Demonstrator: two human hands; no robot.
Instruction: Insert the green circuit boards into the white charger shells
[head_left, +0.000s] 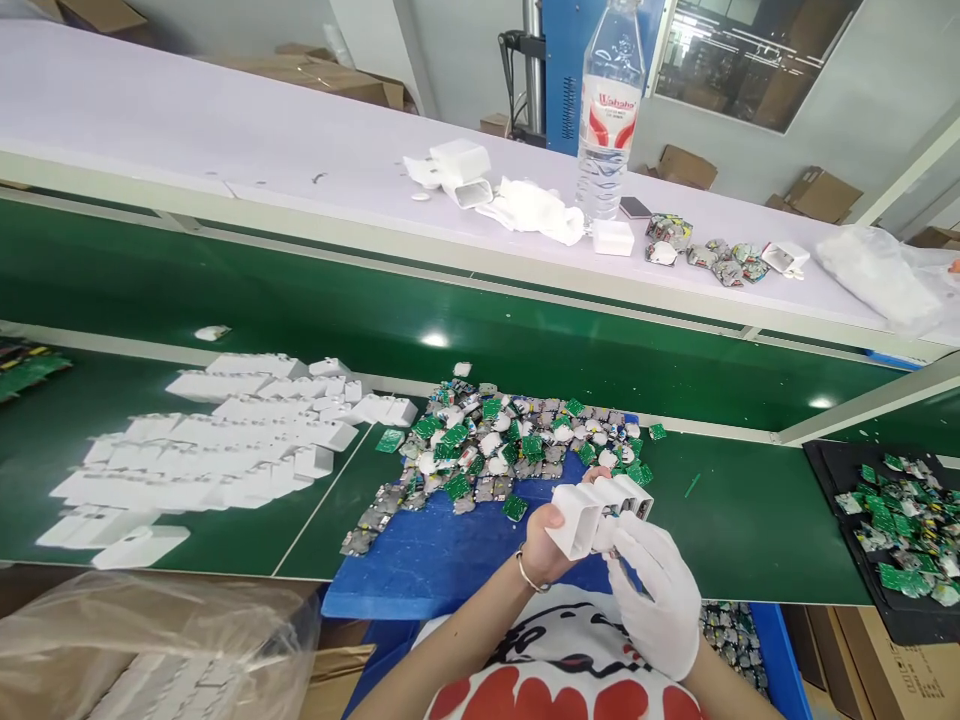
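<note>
head view, left hand (541,545): bare, lower centre of frame, fingers clenched around a white charger shell (592,512), open end turned toward the other hand, seemingly so a part can go in.
head view, right hand (656,590): white glove, just right of the shell, fingers pinched on a small circuit board (626,512) at the shell's mouth; board mostly hidden.
loose boards (510,450): heaped mid-frame on blue mat (420,560), within easy reach.
empty shells (225,450): rows, left of frame on green table (720,540).
black tray (892,530): right edge, more boards.
water bottle (609,110): upright, top centre on the white shelf (225,120).
</note>
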